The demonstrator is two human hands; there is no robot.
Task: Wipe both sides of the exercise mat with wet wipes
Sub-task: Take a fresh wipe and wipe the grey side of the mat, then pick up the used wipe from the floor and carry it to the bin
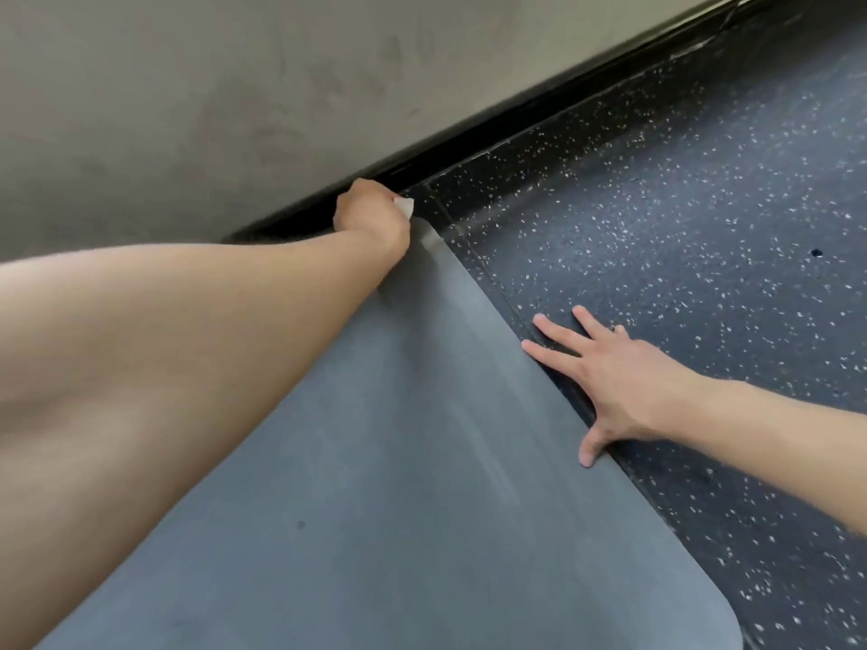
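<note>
A grey-blue exercise mat [422,462] lies flat on the floor and runs from the near edge of the view to the wall. At its far end my left hand [370,218] is stretched out and closed around a white wet wipe [404,207], which sticks out past my fingers at the mat's far corner. My left forearm covers the mat's left part. My right hand [614,372] lies flat with fingers spread on the floor beside the mat's right edge, and its thumb rests on that edge.
The floor [680,204] is dark rubber with white speckles, and tile seams run alongside the mat. A grey wall [187,86] with a black skirting strip [469,133] stands just beyond the mat's far end.
</note>
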